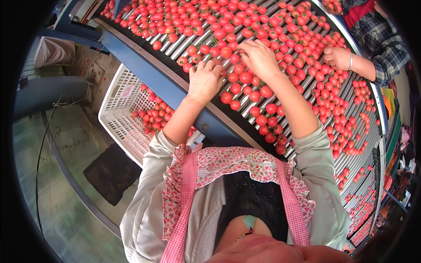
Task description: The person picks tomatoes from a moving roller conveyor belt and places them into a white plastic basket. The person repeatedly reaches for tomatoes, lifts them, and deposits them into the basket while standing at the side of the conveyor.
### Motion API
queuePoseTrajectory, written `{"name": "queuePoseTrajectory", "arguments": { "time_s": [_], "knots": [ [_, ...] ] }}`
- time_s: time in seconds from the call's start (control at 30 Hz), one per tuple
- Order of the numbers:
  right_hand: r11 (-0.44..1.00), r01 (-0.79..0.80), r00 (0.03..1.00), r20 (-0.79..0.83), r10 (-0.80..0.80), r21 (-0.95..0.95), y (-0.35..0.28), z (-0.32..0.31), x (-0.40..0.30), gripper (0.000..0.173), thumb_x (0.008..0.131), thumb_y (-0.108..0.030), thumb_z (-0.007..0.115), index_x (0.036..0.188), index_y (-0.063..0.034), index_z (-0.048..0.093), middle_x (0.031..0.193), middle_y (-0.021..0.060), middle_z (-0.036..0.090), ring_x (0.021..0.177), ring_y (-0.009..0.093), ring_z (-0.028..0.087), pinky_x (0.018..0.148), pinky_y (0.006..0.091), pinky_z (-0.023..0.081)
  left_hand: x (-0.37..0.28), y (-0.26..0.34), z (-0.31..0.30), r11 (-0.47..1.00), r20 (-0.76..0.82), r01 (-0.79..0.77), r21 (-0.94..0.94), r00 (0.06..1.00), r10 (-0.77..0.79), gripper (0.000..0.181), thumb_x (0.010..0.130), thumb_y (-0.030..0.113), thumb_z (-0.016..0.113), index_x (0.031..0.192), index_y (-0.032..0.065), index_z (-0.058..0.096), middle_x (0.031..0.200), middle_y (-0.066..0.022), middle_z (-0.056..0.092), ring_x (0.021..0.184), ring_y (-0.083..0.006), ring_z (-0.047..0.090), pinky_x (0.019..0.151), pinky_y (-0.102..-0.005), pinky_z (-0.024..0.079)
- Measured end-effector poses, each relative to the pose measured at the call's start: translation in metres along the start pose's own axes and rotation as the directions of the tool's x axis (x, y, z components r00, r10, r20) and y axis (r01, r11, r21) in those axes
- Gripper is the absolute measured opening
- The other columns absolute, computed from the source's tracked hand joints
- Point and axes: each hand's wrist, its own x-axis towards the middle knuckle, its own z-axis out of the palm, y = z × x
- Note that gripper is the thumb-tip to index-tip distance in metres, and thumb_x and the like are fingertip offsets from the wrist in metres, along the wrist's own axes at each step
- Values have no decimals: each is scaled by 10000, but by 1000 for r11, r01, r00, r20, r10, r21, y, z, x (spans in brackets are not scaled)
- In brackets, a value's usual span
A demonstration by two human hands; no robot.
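Small red tomatoes [245,78], many with green stems, lie in clusters and singly across a conveyor of metal rollers [171,49]. Near the conveyor's front edge my left hand [205,80] rests with its fingers bent over tomatoes; red shows beside its fingertips, but its palm is hidden. My right hand [260,60] reaches farther in, back upward, fingers curled down among the tomatoes. Whether either hand grips one is hidden from above.
A blue frame beam [148,75] with a metal rail borders the conveyor. Below it, a white perforated plastic crate [113,108] holds tomatoes. Across the conveyor, a co-worker's hand [338,58] with a bracelet touches tomatoes. A dark mat [111,174] and a thin cable lie at left.
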Motion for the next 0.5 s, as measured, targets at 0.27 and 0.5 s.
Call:
{"name": "queuePoseTrajectory", "arguments": {
  "time_s": [0.27, 0.5],
  "knots": [
    [976, 36, 949, 314, 34, -216, -19, 55, 46, 263, 771, -210, 639, 1015, -112, 623, 960, 140, 616, 926, 301, 634, 742, 424, 538, 15, -51, -18, 961, -135, 104, -258, 981, -142, 241, 795, 175, 666, 1024, 103, 640, 969, -93, 611, 909, -320, 571, 803, -416, 461],
    [876, -284, 808, 589, -1, 391, 3, 24, 55, 371, 855, -411, 633, 992, -69, 672, 843, 99, 686, 809, 228, 659, 729, 371, 499, 74, -121, -4, 982, -203, 132, -133, 966, -158, 347, 786, 228, 671, 1108, 106, 627, 1127, -103, 596, 1064, -309, 564, 888, -442, 461]
  ]
}}
